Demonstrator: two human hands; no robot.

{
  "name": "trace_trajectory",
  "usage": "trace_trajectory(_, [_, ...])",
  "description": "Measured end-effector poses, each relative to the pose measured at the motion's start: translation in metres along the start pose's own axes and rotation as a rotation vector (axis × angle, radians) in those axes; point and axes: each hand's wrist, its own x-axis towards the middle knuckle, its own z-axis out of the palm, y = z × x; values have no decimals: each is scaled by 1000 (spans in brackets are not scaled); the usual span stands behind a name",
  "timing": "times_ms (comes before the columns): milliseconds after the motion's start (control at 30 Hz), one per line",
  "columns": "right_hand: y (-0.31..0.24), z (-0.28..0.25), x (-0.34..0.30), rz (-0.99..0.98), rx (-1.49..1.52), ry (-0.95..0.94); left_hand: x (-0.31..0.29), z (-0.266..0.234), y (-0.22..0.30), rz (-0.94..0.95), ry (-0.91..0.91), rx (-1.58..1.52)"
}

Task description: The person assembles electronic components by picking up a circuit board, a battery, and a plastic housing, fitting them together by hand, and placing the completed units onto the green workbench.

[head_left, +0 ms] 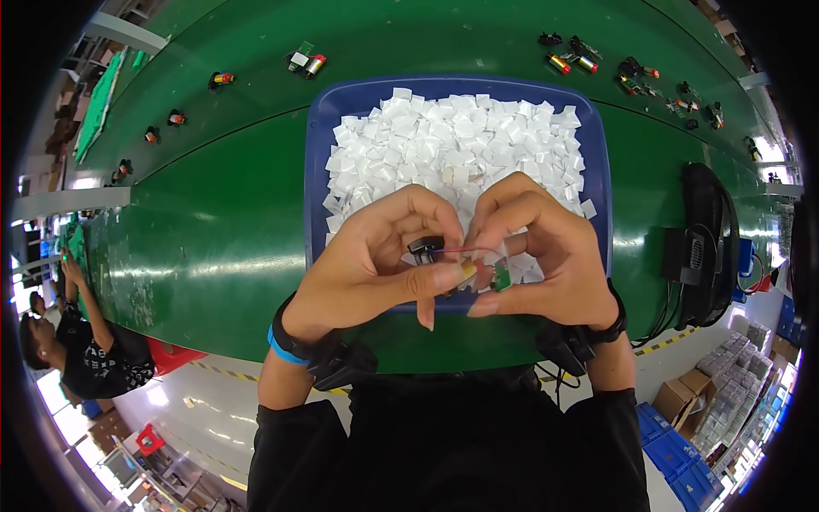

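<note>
Over the near side of a blue tray (pixel 311 171), my two hands are close together around a small electronic assembly with wires. My left hand (pixel 354 269) is closed on it, the thumb at a yellow and red part (pixel 469 270) beside a small black part (pixel 424 248). Thin dark red wires (pixel 465 249) run from the black part toward my right fingers. My right hand (pixel 559 252) pinches the assembly near its small green circuit board (pixel 502 276). Fingers hide much of it. Many small white square pieces (pixel 452 136) fill the tray.
Similar small assemblies lie along the green conveyor (pixel 256 34), including a group (pixel 572 55) at the far right. A black bag (pixel 708 239) and a black power adapter (pixel 682 256) sit to the right. Another person (pixel 85 350) works at the far left. Blue crates (pixel 678 452) stand on the floor.
</note>
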Motion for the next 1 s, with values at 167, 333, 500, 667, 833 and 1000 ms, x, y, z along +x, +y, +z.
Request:
trace_trajectory(167, [6,1,0,8,51,57,-2,6,-8,205,87,106])
trace_trajectory(333, [7,-1,1,-137,-296,103,0,10,-14,314,184,347])
trace_trajectory(500, [2,-2,2,-152,-141,-18,-1,7,-3,81,177,99])
trace_trajectory(667, [5,5,1,-155,26,-22,-3,6,-5,24,187,138])
trace_trajectory(833, [6,11,-1,-133,114,8,-4,3,-8,125,169,263])
trace_trajectory(1000, [0,0,-3,-37,68,38,-11,-4,6,-31,-14,237])
